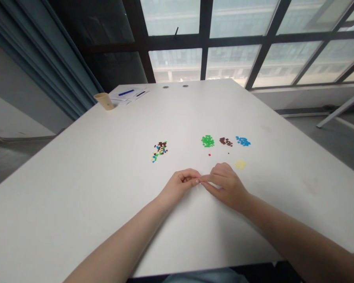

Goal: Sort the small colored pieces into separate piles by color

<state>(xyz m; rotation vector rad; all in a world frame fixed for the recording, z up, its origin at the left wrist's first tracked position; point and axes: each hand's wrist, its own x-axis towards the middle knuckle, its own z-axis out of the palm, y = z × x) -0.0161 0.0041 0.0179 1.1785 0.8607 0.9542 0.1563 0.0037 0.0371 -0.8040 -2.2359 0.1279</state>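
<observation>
My left hand (184, 182) and my right hand (224, 184) meet fingertip to fingertip just above the white table (120, 184). Both are closed in a pinch; whatever sits between the fingertips is too small to make out. Beyond the hands lie a pile of green pieces (207, 141), a pile of brown pieces (225, 142) and a pile of blue pieces (243, 141). Pale yellow pieces (240, 164) lie close to the right hand. A single red piece (209, 155) and a tiny dark piece (228, 153) rest apart. A mixed heap of colored pieces (160, 149) is farther left.
A beige paper cup (105, 102) stands tilted-looking at the far left edge. Beside it are papers (120, 98) with a blue pen (126, 92) on them. Two round inserts are set in the far tabletop. Windows and a blue curtain (47, 51) lie beyond.
</observation>
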